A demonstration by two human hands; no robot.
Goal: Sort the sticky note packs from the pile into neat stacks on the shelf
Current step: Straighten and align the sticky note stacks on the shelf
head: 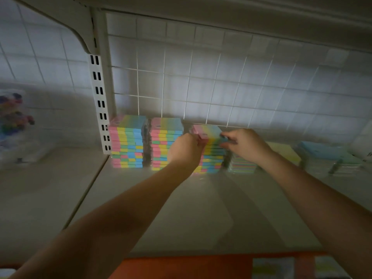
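Hands meet at the third stack (211,156) of sticky note packs on the shelf (181,208): the left hand (186,151) pinches the top pack (208,132) at its pink end, the right hand (244,144) grips its blue end. Two finished stacks (128,143) stand just left, against the wire grid (201,87); loose packs (326,156) lie to the right.

A shop's stationery aisle is suggested: a white retail shelf (181,208) with a slotted upright (100,109), wire grid backing (201,87), and 3 stacks of wrapped sticky note packs (128,146).
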